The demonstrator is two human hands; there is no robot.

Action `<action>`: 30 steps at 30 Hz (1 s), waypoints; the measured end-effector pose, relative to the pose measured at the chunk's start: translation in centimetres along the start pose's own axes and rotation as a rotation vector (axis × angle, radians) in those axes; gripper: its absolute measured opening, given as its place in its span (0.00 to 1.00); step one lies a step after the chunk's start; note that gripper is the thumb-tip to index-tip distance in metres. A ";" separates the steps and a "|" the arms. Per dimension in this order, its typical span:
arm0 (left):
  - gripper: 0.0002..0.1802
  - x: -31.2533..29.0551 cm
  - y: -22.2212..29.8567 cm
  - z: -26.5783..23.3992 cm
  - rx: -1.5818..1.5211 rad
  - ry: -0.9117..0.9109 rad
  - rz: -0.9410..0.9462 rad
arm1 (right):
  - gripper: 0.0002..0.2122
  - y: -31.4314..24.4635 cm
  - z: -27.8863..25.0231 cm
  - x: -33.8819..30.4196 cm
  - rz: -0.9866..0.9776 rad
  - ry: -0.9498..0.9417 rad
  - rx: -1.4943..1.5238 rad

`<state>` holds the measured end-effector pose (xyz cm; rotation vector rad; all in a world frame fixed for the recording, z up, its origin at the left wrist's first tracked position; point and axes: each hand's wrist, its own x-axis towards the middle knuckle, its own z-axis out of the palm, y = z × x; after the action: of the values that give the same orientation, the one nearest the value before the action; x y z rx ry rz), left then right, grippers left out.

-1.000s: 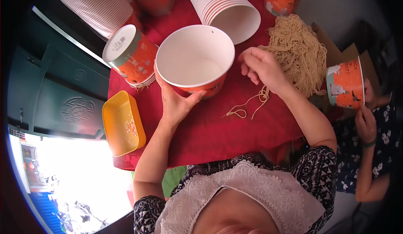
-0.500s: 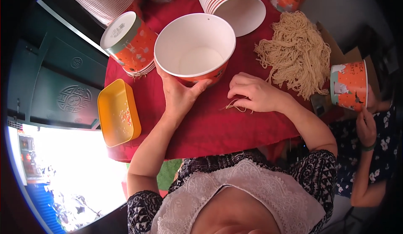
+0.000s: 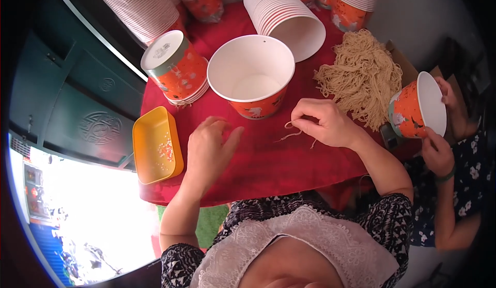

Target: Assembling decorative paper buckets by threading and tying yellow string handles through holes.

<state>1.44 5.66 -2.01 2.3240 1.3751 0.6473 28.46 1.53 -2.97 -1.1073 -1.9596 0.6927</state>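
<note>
An orange paper bucket with a white inside (image 3: 251, 73) stands upright on the red cloth in front of me, a small hole near its rim. My left hand (image 3: 209, 148) hovers short of the bucket, touching nothing, its fingers loosely spread. To the right, my right hand (image 3: 323, 123) pinches a short piece of beige string (image 3: 291, 134) between thumb and fingers, the loose ends hanging over the cloth. A tangled heap of beige string (image 3: 361, 79) lies beyond that hand.
Left stand a yellow tray (image 3: 178, 156) with small beads and upside-down buckets (image 3: 178, 71). A bucket stack (image 3: 284, 17) lies on its side at the back, among more stacks (image 3: 137, 9). At right, another person's hands (image 3: 439, 156) hold a bucket (image 3: 411, 112).
My left hand has let go of the bucket and drawn back toward me; the bucket now stands on the cloth. My right hand still pinches the string. The other person's bucket has turned.
</note>
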 end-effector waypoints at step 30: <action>0.06 -1.8 -3.1 1.5 -0.655 -0.161 -0.138 | 0.02 -1.5 -0.3 -1.7 0.067 0.081 -0.245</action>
<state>-0.74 5.36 -5.28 1.7052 1.0350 0.7167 28.56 -0.63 -2.33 -1.3321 -1.9823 0.4424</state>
